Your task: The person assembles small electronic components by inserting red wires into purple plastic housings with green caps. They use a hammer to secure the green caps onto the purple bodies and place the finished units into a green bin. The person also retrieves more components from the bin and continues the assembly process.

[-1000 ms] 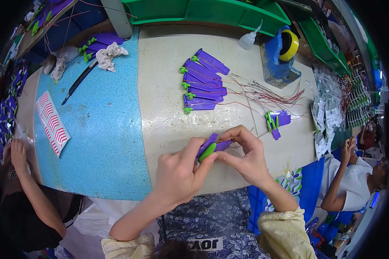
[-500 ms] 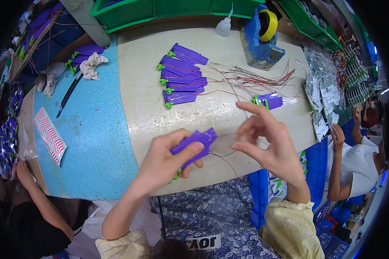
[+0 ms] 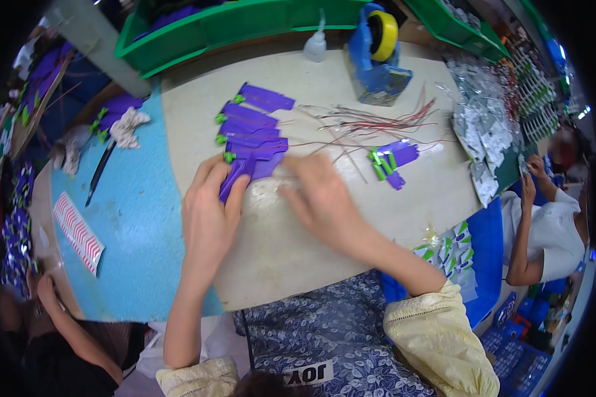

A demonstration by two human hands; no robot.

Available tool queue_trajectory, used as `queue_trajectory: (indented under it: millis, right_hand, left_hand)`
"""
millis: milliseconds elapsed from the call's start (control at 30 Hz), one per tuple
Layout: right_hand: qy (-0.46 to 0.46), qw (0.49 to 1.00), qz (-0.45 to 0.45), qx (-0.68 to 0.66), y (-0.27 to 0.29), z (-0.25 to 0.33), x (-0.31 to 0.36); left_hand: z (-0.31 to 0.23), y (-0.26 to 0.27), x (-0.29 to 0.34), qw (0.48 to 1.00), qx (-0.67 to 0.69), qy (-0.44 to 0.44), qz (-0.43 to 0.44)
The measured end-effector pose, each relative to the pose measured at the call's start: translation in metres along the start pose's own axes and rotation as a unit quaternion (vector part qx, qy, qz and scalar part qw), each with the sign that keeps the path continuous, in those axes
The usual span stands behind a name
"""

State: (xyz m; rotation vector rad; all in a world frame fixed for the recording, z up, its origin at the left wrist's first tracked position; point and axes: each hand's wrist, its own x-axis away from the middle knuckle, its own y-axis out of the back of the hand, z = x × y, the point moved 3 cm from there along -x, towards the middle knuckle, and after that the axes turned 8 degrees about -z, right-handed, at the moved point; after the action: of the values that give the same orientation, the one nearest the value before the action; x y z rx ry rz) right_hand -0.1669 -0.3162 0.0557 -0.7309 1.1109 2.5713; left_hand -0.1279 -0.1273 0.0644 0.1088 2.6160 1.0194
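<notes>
My left hand (image 3: 208, 208) is closed on a purple plastic piece (image 3: 237, 178), pinched between thumb and fingers at the near end of a row. The row holds several flat purple pieces (image 3: 268, 98) with green ends and thin wires. My right hand (image 3: 324, 202) is smeared by motion just right of the row; what its fingers hold, if anything, is not visible. Farther right, thin red and dark wires (image 3: 377, 119) fan across the table. Below them lies a small pile of purple pieces with green parts (image 3: 394, 159).
A blue tape dispenser (image 3: 381, 83) with yellow tape and a white squeeze bottle (image 3: 316, 46) stand at the back before a green bin (image 3: 205, 41). Silver packets (image 3: 480, 132) crowd the right edge. A black-handled tool (image 3: 100, 172) and striped sheet (image 3: 78, 231) lie left. People work at both sides.
Both hands moved away from me to the row, the left now gripping a piece there. Another purple piece has appeared in the pile at right. The whole view has shifted slightly.
</notes>
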Motion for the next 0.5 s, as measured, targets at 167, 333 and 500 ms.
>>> queue_trajectory:
  millis: [167,333,500]
  right_hand:
    - [-0.058,0.992,-0.009,0.110,0.076,-0.050,0.020]
    - [-0.125,0.974,0.029,0.186,0.137,-0.102,0.022]
    - [-0.222,0.970,0.092,-0.040,0.137,-0.074,0.003]
  left_hand:
    - [-0.011,0.011,0.044,0.999,0.015,-0.015,0.050]
    - [-0.014,0.018,0.071,0.996,0.063,-0.019,0.063]
    - [-0.025,0.026,0.091,0.988,0.008,-0.042,0.146]
